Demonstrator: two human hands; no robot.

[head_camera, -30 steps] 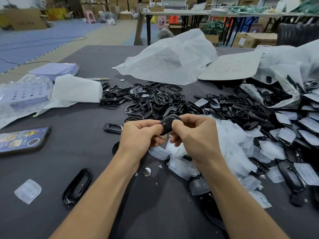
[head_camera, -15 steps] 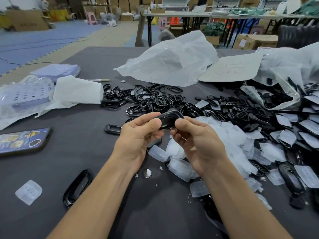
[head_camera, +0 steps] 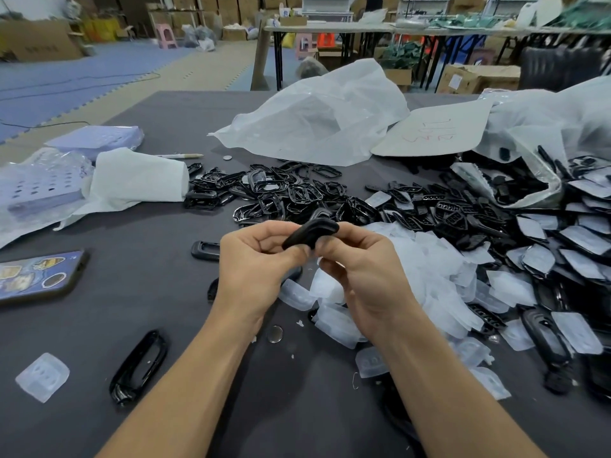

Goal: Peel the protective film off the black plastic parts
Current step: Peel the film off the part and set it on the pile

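Observation:
A black oval plastic part (head_camera: 310, 233) is held up above the table between both hands. My left hand (head_camera: 254, 269) grips its left end with curled fingers and thumb. My right hand (head_camera: 360, 272) pinches its right end, fingers curled under it. I cannot tell whether film is on this part. Below and to the right lies a heap of peeled clear films (head_camera: 426, 272). Behind the hands is a pile of glossy black parts (head_camera: 284, 196). Black parts with film on them (head_camera: 562, 239) cover the right side.
A phone (head_camera: 36, 276) lies at the left edge. A lone black frame (head_camera: 139, 366) and a loose film piece (head_camera: 43, 376) sit front left, another frame (head_camera: 205, 250) left of my hands. White bags (head_camera: 317, 117), a paper roll (head_camera: 139, 176) and a coin-like disc (head_camera: 275, 334) are on the grey table (head_camera: 132, 309).
The part has been turned between my hands and tilted, its right end now higher. Both hands stayed in place over the film heap and kept their hold.

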